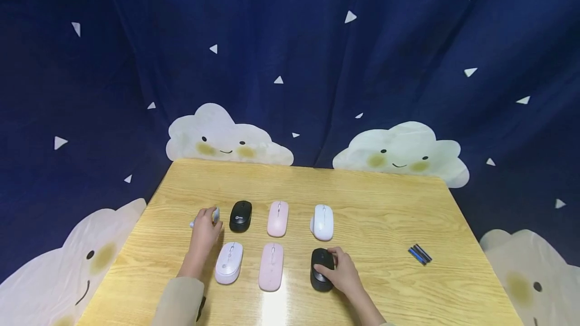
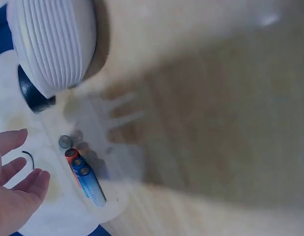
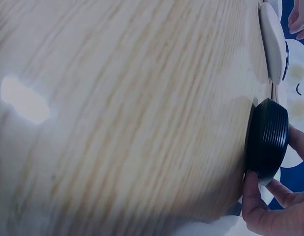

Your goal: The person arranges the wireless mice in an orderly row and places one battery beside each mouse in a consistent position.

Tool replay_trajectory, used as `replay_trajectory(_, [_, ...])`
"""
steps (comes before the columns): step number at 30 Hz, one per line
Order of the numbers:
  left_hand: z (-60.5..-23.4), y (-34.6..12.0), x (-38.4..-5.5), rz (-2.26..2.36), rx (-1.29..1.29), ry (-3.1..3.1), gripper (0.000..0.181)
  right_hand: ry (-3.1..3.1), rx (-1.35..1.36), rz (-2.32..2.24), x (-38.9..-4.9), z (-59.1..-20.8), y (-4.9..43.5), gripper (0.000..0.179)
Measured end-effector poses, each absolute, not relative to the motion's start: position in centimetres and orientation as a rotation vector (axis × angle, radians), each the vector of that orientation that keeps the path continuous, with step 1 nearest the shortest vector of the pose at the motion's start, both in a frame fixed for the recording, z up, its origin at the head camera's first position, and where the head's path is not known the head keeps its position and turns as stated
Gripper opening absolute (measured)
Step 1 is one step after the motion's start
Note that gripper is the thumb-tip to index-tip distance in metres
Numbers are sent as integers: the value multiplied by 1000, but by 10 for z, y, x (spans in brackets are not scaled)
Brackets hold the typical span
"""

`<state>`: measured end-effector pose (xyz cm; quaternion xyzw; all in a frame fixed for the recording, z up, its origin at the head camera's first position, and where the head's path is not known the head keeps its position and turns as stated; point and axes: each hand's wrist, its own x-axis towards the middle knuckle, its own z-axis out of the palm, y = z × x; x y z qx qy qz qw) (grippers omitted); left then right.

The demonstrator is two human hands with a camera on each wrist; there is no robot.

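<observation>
My right hand [image 1: 343, 271] grips a black computer mouse [image 1: 320, 281] by its sides at the front right of the group. The right wrist view shows its ribbed black edge [image 3: 275, 130] between thumb and fingers, with the mouse down on the wood. At the far left, my left hand [image 1: 206, 231] is over several small AA-type batteries [image 2: 93, 189], blue-and-white ones and an orange one. Its fingers [image 2: 31, 184] are loosely bent with a gap to the batteries in the left wrist view. In the head view that hand partly hides them.
On the wooden table [image 1: 385, 205] are another black mouse [image 1: 240, 216], two pink mice, one at the back [image 1: 278, 219] and one in front [image 1: 271, 267], a white mouse [image 1: 323, 223] and a pale lilac mouse [image 1: 228, 263]. Blue and black batteries [image 1: 420, 254] lie at the right.
</observation>
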<state>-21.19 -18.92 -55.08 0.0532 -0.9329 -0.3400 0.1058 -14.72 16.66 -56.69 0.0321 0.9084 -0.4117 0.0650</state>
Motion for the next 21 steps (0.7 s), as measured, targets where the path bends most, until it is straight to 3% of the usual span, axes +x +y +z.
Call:
replay_trajectory(9, [-556, -200, -251, -776, 124, -2923, 38, 2736, 97, -1239, -147, -567, 166, 63])
replay_trajectory(21, [-557, -204, -272, -600, 33, -3061, 20, 2716, 93, -1281, -149, -570, 168, 64])
